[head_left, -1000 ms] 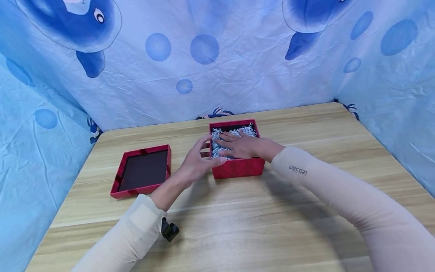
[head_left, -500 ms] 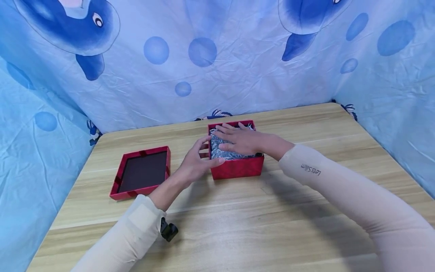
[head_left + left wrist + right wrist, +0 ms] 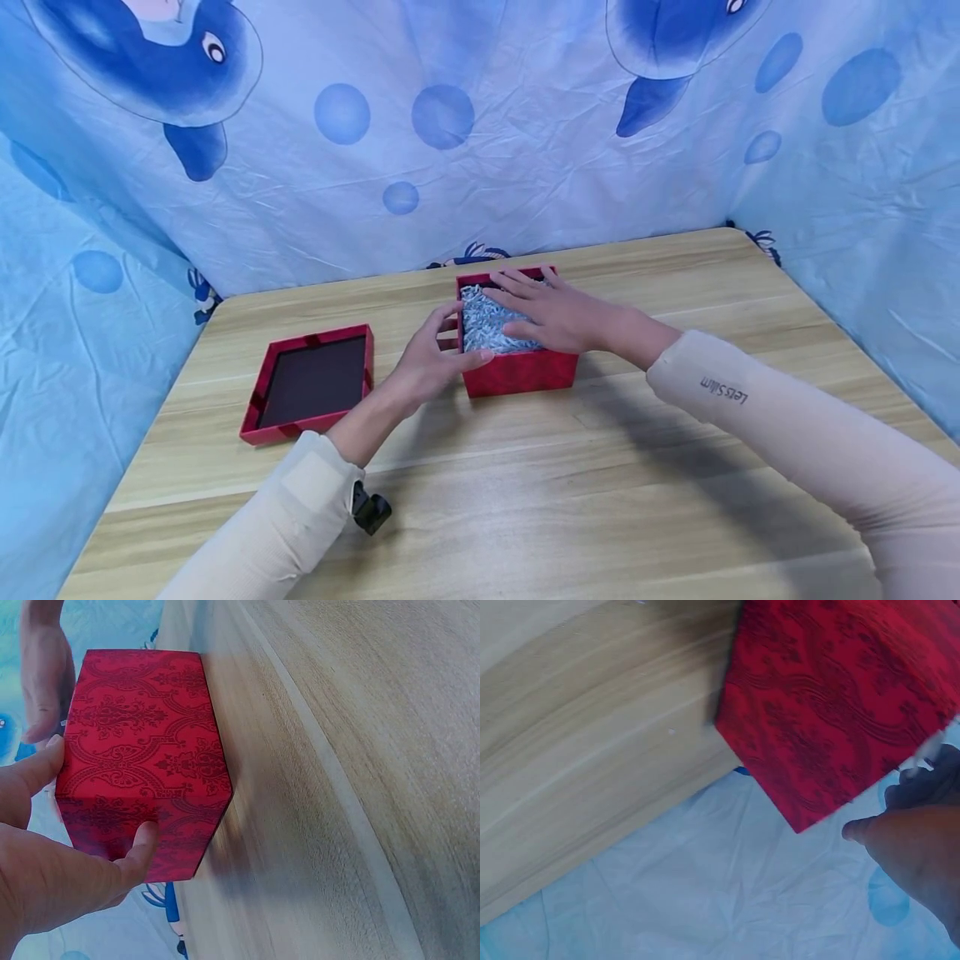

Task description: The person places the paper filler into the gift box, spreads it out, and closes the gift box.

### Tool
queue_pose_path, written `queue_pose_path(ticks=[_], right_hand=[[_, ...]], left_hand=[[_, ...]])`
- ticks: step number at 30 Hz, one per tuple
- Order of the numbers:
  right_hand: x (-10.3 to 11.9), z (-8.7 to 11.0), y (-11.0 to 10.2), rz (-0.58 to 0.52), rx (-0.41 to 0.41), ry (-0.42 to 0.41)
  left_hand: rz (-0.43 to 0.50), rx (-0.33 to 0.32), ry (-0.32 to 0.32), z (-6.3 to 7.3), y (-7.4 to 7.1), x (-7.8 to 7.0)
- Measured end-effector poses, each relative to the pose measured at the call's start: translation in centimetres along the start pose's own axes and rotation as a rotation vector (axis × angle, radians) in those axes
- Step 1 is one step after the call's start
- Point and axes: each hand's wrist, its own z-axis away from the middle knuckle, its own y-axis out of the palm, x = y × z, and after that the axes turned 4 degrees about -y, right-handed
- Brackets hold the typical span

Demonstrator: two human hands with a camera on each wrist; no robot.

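got a red box (image 3: 521, 375) on the wooden table (image 3: 525, 508), dark scrolly pattern, stuffed with pale shredded filler (image 3: 486, 323) // gripping its left side with the left hand (image 3: 431, 360) // spreading the right hand (image 3: 561, 317) over it, can't tell if touching // left of box: dark-lined red tray (image 3: 315, 379) // on the right sleeve (image 3: 810, 433), right of box: reads kinda like "LetsSlim", upside down

— Where do we find shadow?
— We see a soft one right of the red box (image 3: 521, 373), and pale glare on the table (image 3: 517, 500) in front of it. Our right wrist view looks hazy.
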Motion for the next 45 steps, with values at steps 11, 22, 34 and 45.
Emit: queue_pose_path(ticks=[11, 22, 34, 45], right_hand=[[-0.8, -1.1, 1.3, 0.006, -0.024, -0.052], [-0.5, -3.5, 1.4, 0.033, 0.078, -0.058], [-0.1, -4.2, 1.2, 0.047, 0.186, -0.021], [0.1, -2.9, -0.6, -0.056, 0.069, -0.019]], left_hand=[[0.010, 0.005, 0.008, 0.0, -0.2, 0.1], [0.012, 0.014, 0.009, 0.0, -0.4, 0.0], [0.012, 0.014, -0.004, 0.1, -0.6, -0.1], [0.003, 0.001, -0.010, 0.1, -0.5, -0.1]])
